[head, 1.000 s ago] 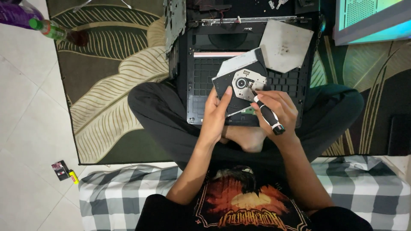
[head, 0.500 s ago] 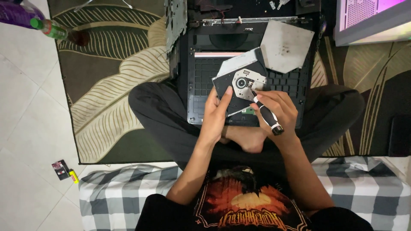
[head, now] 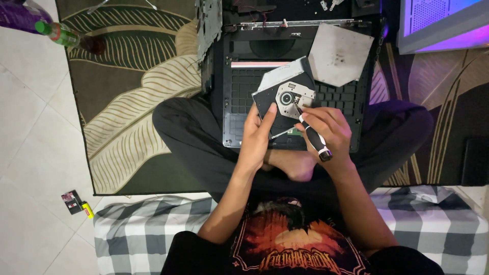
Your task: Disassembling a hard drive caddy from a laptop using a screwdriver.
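Little has moved since the earlier frame: both hands keep the same hold, and only the screen at the rug's far right corner has gone from green to violet. Fingers of the right hand [head: 328,130] are closed around a black-and-white screwdriver [head: 311,136], its tip set on the silver mechanism plate of an optical drive [head: 285,91]. The left hand [head: 257,135] clamps the drive's near left edge, thumb on top, tilting it above a stripped black laptop base [head: 239,86] that lies on the leaf-patterned rug [head: 132,102] in front of the crossed legs. Judging by this, disassembly is well under way: the drive is out of the laptop, a grey metal cover plate [head: 338,53] lies loose on the base's far right corner, while the drive itself is unopened, its screws apparently still being worked.
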